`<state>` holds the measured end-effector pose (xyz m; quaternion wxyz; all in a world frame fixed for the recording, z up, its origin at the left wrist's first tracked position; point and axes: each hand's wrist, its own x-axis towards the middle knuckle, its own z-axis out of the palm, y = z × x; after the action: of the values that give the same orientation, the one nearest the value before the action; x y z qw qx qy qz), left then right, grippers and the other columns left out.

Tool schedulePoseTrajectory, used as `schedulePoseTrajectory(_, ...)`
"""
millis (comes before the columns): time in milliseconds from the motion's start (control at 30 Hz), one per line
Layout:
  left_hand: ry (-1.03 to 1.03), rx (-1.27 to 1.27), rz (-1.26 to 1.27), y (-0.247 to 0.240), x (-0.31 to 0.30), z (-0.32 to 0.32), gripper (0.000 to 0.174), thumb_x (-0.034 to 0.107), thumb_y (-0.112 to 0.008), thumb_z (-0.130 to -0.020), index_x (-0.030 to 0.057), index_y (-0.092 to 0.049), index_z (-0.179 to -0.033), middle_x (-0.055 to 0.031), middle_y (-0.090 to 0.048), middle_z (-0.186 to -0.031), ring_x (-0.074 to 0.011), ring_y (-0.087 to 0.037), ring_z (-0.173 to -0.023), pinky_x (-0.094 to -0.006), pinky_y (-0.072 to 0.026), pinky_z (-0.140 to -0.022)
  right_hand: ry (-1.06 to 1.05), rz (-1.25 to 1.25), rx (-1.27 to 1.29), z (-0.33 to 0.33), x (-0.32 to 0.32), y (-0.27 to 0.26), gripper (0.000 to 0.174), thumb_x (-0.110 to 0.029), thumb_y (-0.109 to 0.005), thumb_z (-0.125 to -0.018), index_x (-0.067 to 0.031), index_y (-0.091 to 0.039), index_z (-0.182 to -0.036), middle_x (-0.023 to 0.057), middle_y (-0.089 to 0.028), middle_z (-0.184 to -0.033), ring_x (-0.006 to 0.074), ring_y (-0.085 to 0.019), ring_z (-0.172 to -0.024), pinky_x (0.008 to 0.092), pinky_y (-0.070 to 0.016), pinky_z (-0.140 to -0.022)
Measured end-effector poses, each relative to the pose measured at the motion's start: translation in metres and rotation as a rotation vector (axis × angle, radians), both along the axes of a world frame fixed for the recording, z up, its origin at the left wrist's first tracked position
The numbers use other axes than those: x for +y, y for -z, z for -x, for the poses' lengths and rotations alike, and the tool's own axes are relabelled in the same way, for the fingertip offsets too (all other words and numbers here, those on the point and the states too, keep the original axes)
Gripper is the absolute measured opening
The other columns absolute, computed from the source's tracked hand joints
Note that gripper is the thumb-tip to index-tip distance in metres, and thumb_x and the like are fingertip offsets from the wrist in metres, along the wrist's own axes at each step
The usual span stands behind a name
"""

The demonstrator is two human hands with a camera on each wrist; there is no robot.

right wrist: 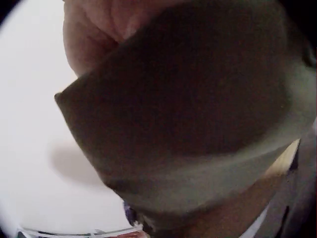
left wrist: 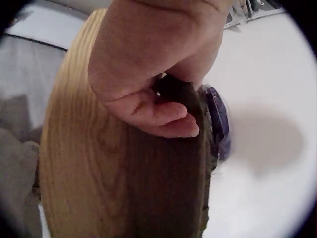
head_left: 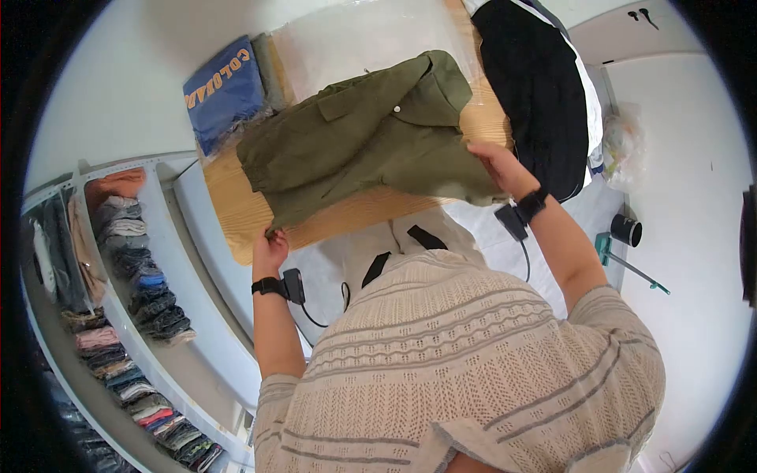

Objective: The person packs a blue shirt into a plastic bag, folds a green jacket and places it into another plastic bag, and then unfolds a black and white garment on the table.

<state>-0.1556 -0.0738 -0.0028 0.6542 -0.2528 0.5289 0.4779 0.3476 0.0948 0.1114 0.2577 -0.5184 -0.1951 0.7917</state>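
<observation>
An olive-green garment (head_left: 355,134) with a flap pocket, a small white button and a gathered edge is spread across the wooden table (head_left: 225,213). My left hand (head_left: 270,251) pinches its near left corner at the table's front edge; in the left wrist view the fingers (left wrist: 171,114) curl in against the dark cloth (left wrist: 200,163). At the near right end, my right hand (head_left: 505,169) holds the garment's edge. Cloth (right wrist: 198,99) fills much of the right wrist view and hides most of that hand's fingers.
A bagged blue garment with orange lettering (head_left: 225,94) lies at the table's far left. Clear plastic sheeting (head_left: 378,35) covers the back. Black clothing (head_left: 536,94) is piled on the right. Shelves of folded clothes (head_left: 134,252) stand to the left.
</observation>
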Motion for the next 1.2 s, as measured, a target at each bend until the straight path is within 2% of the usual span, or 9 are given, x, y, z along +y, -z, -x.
schedulePoseTrajectory(133,-0.208,0.048,0.012,0.02,0.041,0.01,0.011,0.009,-0.058,-0.082,0.0049,-0.052,-0.074,-0.0037,-0.054,-0.063,-0.0138,-0.055,-0.055,-0.0181,-0.0482,-0.045,0.021,0.08,0.034,0.027,0.065,0.031,0.026,-0.02,-0.055,-0.086,-0.0003,-0.058,-0.103,0.0101,-0.064,-0.099,0.0208,-0.062,-0.087,0.0331,-0.0496,-0.08)
schedulePoseTrajectory(333,-0.389,0.017,-0.212,-0.007,0.097,-0.018,0.045,0.029,-0.051,-0.09,-0.002,-0.043,-0.12,-0.0199,-0.052,-0.117,-0.029,-0.055,-0.104,-0.0311,-0.0516,-0.08,0.12,-0.021,-0.083,0.06,0.12,0.056,0.032,-0.026,-0.055,-0.087,0.0,-0.058,-0.105,0.0104,-0.063,-0.096,0.0198,-0.059,-0.091,0.0312,-0.0463,-0.081)
schedulePoseTrajectory(400,-0.098,0.097,-0.282,-0.008,0.103,-0.019,0.061,0.039,-0.046,-0.092,-0.0009,-0.028,-0.134,-0.0187,-0.035,-0.137,-0.0296,-0.043,-0.121,-0.0348,-0.0406,-0.096,-0.027,-0.409,-0.496,0.061,0.12,0.059,0.036,-0.029,-0.057,-0.087,0.0024,-0.057,-0.106,0.0099,-0.062,-0.096,0.0183,-0.057,-0.092,0.0298,-0.0444,-0.081)
schedulePoseTrajectory(500,0.155,0.359,-0.315,-0.012,0.099,-0.031,0.058,0.038,-0.047,-0.092,0.0007,-0.032,-0.133,-0.015,-0.039,-0.136,-0.0275,-0.045,-0.119,-0.0328,-0.0372,-0.098,-0.178,-0.697,-0.68,0.034,0.098,0.07,0.04,-0.029,-0.059,-0.086,0.0039,-0.055,-0.108,0.0105,-0.061,-0.099,0.0188,-0.057,-0.091,0.0303,-0.0442,-0.081)
schedulePoseTrajectory(733,0.204,0.575,-0.378,-0.02,0.087,-0.06,0.043,0.028,-0.051,-0.091,0.0055,-0.044,-0.126,-0.0093,-0.049,-0.126,-0.0194,-0.052,-0.109,-0.0296,-0.0391,-0.089,-0.384,-0.558,-0.669,-0.02,0.025,0.098,0.043,-0.025,-0.063,-0.082,0.004,-0.054,-0.112,0.0133,-0.062,-0.102,0.0209,-0.059,-0.089,0.0312,-0.0457,-0.079)
schedulePoseTrajectory(800,0.552,0.66,-0.461,-0.033,0.091,-0.078,0.039,0.026,-0.053,-0.091,0.0063,-0.045,-0.124,-0.0076,-0.053,-0.121,-0.0149,-0.053,-0.104,-0.0279,-0.0397,-0.084,-0.605,-0.486,-0.719,-0.004,0.027,0.074,0.041,-0.023,-0.063,-0.082,0.0071,-0.055,-0.109,0.0133,-0.063,-0.102,0.0196,-0.059,-0.089,0.0303,-0.0462,-0.08)
schedulePoseTrajectory(1033,1.075,0.374,-0.607,-0.065,0.12,-0.168,0.038,0.024,-0.049,-0.092,0.0047,-0.047,-0.125,-0.0084,-0.052,-0.124,-0.0237,-0.051,-0.111,-0.0342,-0.0412,-0.091,-0.093,-0.178,0.259,0.103,0.023,-0.001,0.038,-0.021,-0.056,-0.09,0.0027,-0.049,-0.119,0.0072,-0.056,-0.114,0.0145,-0.055,-0.101,0.0276,-0.0437,-0.089)
schedulePoseTrajectory(1100,0.612,-0.175,-0.547,-0.067,0.127,-0.183,0.042,0.027,-0.049,-0.092,0.0041,-0.044,-0.127,-0.0102,-0.05,-0.127,-0.0273,-0.048,-0.116,-0.0405,-0.0379,-0.097,-0.087,-0.209,0.278,0.125,0.021,0.006,0.038,-0.021,-0.055,-0.09,0.0029,-0.049,-0.119,0.0069,-0.057,-0.114,0.0145,-0.055,-0.101,0.0274,-0.0434,-0.089)
schedulePoseTrajectory(1200,0.916,0.32,-0.886,-0.059,0.138,-0.18,0.038,0.024,-0.051,-0.09,0.0066,-0.048,-0.124,-0.0106,-0.053,-0.123,-0.0277,-0.05,-0.113,-0.0445,-0.0382,-0.098,-0.067,-0.2,0.282,0.122,0.021,0.011,0.035,-0.022,-0.055,-0.091,0.0027,-0.051,-0.115,0.0069,-0.059,-0.109,0.0146,-0.056,-0.096,0.0286,-0.0446,-0.086)
